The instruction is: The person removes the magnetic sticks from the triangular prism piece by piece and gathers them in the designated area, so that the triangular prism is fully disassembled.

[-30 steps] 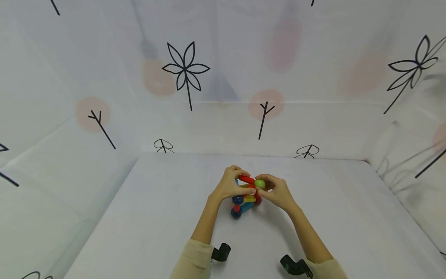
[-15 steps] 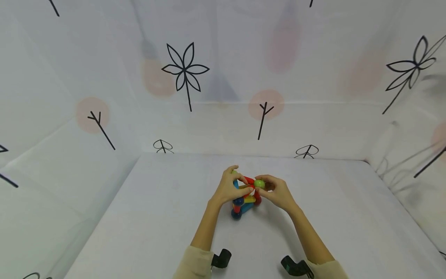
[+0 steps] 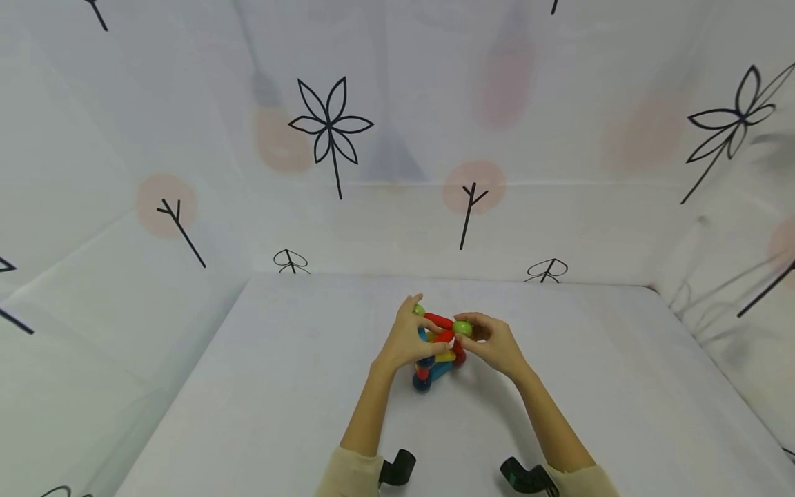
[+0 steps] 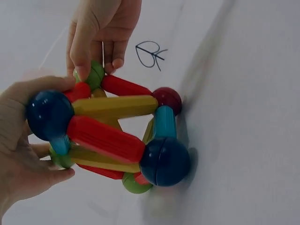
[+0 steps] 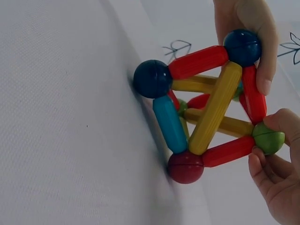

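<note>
A frame of coloured building rods (image 4: 115,107) and balls, like a magnetic construction toy, stands on the white table. My left hand (image 3: 405,342) holds its left side: the thumb lies by the upper blue ball (image 4: 50,115), and the fingers reach round to a far green ball (image 4: 61,158). My right hand (image 3: 495,343) pinches another green ball (image 5: 268,138) at the upper right corner, where red rods (image 5: 228,151) meet it. Low on the frame, a second blue ball (image 5: 153,78) and a dark red ball (image 5: 185,167) sit close to the tabletop.
The white table (image 3: 261,386) spreads out around the frame. Pale curtains (image 3: 397,228) printed with plants and flowers enclose its back and sides. Black wrist devices (image 3: 397,468) project from both sleeves.
My left fingers have shifted along the frame's left side, uncovering the far green ball and more of the top red rod; the thumb dipped slightly. My right hand stays on its green ball.
</note>
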The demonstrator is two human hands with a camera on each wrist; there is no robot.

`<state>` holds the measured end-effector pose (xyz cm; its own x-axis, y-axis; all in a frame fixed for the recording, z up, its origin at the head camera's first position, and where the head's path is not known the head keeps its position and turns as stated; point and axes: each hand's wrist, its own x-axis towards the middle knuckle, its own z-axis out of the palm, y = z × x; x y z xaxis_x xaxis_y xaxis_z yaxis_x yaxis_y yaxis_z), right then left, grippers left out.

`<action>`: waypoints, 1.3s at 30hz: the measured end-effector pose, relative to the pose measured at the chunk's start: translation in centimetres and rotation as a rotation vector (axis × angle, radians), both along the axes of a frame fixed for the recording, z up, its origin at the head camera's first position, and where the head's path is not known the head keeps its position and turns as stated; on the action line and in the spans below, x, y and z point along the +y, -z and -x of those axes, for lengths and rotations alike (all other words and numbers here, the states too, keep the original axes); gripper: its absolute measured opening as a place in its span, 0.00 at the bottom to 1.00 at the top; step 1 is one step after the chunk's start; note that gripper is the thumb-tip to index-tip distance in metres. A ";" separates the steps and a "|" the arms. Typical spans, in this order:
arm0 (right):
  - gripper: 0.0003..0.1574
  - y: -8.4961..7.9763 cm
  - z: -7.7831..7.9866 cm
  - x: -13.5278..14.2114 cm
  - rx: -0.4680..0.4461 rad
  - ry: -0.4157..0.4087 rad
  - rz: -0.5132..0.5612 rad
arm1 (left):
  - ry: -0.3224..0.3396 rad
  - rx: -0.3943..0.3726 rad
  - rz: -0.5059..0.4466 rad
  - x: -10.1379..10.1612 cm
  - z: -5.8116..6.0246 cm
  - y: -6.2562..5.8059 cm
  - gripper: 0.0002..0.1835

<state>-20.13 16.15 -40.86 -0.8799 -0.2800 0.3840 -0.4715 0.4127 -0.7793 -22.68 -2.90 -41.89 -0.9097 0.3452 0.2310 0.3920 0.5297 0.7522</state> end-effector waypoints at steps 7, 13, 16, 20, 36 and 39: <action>0.18 0.2 0.0 0.0 0.012 0.012 0.018 | -0.118 0.283 0.025 1.0 -1.4 -0.4 0.13; 0.18 0.4 0.0 0.0 0.029 0.015 0.030 | -0.086 0.319 0.041 1.4 -1.8 -0.1 0.13; 0.18 0.6 0.0 0.0 0.039 0.013 0.031 | -0.116 0.294 0.128 1.8 -2.1 0.0 0.14; 0.18 2.4 0.9 0.3 0.060 0.022 0.064 | -0.168 0.292 0.241 2.5 -2.3 0.1 0.16; 0.17 0.4 -0.8 -1.2 0.097 0.055 0.039 | -0.179 0.356 0.363 2.1 -1.5 -0.5 0.21; 0.17 0.4 -0.8 -1.1 0.096 0.041 0.046 | -0.187 0.356 0.411 2.3 -1.5 -0.8 0.18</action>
<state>-19.37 15.03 -41.25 -0.8489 -0.2247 0.4784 -0.5281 0.3979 -0.7502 -21.19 -0.65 -41.10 -0.8547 0.3117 0.4152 0.4547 0.8355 0.3086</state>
